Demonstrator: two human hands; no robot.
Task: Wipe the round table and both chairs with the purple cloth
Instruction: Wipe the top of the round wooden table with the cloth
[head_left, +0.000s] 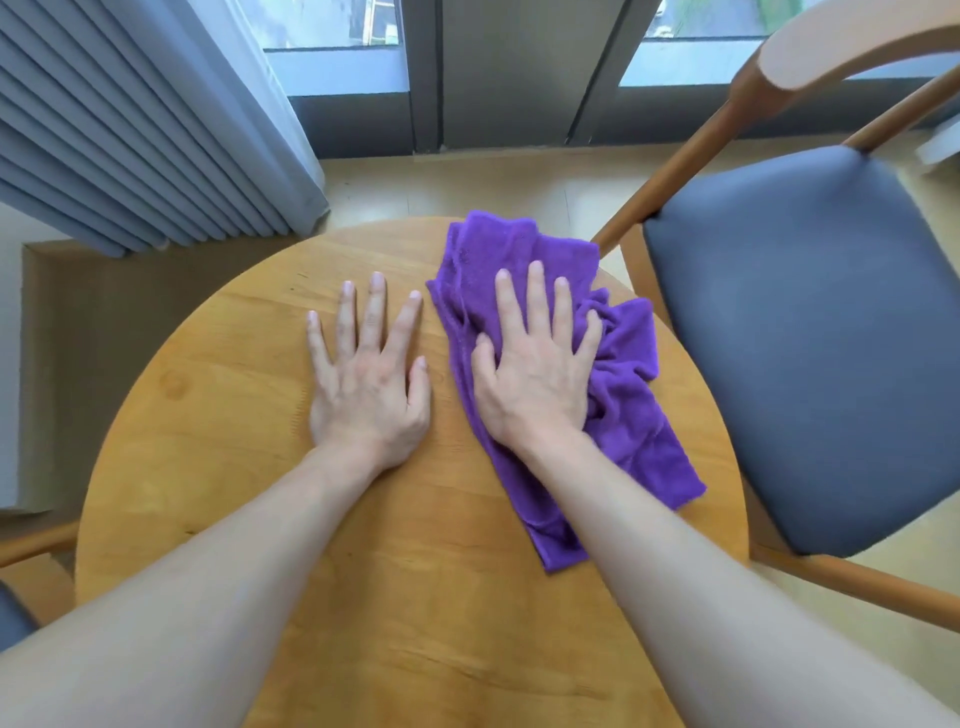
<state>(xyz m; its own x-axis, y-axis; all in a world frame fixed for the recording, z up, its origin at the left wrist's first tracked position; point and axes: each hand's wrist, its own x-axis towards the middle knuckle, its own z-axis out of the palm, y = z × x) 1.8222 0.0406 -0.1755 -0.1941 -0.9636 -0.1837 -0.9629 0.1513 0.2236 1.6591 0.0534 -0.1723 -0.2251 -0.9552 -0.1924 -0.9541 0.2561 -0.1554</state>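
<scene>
— Where's the cloth against your hands?

— The purple cloth (618, 415) lies straight under my right hand (535, 364), palm flat on it, fingers straight and spread, pressing rather than gripping. Its long axis runs from beyond my fingertips back toward my wrist and out to the right of my forearm. My left hand (369, 374) rests flat and released on the bare round table (218, 415), just beside the cloth's left edge, touching only wood.

— So which hand does the wiping?

— The right, I'd judge; it's already on the cloth. The left only steadies.

— And the room to move?

— Most of the unwiped wood lies left of my right hand and back toward my body. To the right, the cloth's bunched part sits near the table's rim, and the chair (810, 332) with the dark seat stands just past it. A push that way would likely carry the cloth off the edge.
</scene>
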